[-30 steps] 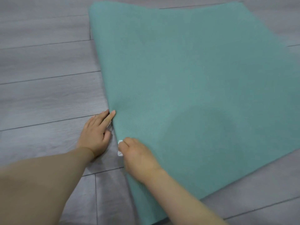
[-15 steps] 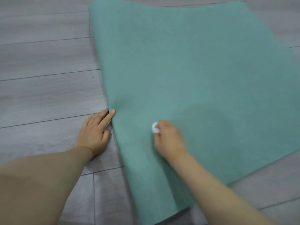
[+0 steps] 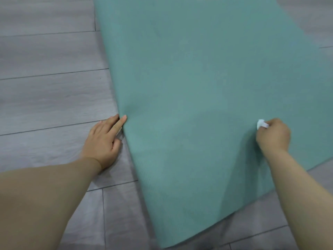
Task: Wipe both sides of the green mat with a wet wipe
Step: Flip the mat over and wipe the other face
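On the grey plank floor [image 3: 45, 98] lies the green mat [image 3: 207, 78], spread flat and running away toward the top of the view, its near end slanting across the boards at the bottom. It fills most of the middle and right of the picture.

At the mat's left edge rests the left hand [image 3: 103, 141], palm down on the floor, fingers straight and close together. The forefinger tip touches the mat's edge; the rest of the hand lies on the planks just beside it.

Near the mat's right side, the right hand [image 3: 273, 135] sits on the green surface with its fingers curled, pinching a small white wipe [image 3: 261, 124] (crumpled into a wad, only a bit of it showing past the knuckles). The wipe appears to touch the mat, though the contact itself is hidden under the hand. The 2 hands are well apart, with a broad stretch of mat between them. Both forearms reach in from the lower corners of the view.
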Motion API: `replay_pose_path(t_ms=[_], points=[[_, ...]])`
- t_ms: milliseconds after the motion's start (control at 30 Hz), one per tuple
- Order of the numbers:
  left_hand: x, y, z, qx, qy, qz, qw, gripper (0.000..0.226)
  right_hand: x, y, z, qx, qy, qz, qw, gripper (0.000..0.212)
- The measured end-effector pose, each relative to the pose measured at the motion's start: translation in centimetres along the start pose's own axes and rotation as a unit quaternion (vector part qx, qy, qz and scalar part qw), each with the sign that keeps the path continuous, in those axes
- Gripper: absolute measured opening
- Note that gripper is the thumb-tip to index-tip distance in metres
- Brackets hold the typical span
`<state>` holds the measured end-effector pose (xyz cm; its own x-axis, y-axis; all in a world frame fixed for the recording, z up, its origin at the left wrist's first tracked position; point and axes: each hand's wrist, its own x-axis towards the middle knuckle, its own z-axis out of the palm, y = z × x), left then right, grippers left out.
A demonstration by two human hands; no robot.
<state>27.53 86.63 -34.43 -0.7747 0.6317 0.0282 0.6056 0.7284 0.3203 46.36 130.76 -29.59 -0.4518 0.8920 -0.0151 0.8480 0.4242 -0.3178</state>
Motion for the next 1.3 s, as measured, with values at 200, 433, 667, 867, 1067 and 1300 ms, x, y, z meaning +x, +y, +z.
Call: replay_pose_path(t_ms=[200,433,667,867,1067,1300], points=[[0.1,0.1,0.0,0.007,-0.004,-0.006,1.0,0.069,-12.9,-8.0,4.0,0.1,-0.079,-0.324,0.937,0.007],[0.2,0.3,-0.1,0.01,0.003,-0.003,1.0,0.07,-17.3,-10.7,3.7,0.132,-0.331,-0.601,0.715,0.003],[0.2,0.2,-0.1,0.017,-0.007,-0.01,1.0,0.07,-0.4,-1.9,1.2,0.021,-0.001,-0.086,0.996,0.028],[0.1,0.3,0.0,0.019,-0.009,-0.012,1.0,0.07,-17.8,-11.9,5.1,0.109,-0.135,-0.424,0.889,0.016],[0.2,0.2,-0.1,0.019,-0.014,-0.012,1.0,0.071,-24.5,-13.3,3.9,0.099,-0.325,-0.652,0.678,0.011],[0.2,0.1,0.0,0.016,-0.012,-0.01,1.0,0.07,-6.8,-2.9,2.2,0.01,-0.107,-0.326,0.939,0.006]])
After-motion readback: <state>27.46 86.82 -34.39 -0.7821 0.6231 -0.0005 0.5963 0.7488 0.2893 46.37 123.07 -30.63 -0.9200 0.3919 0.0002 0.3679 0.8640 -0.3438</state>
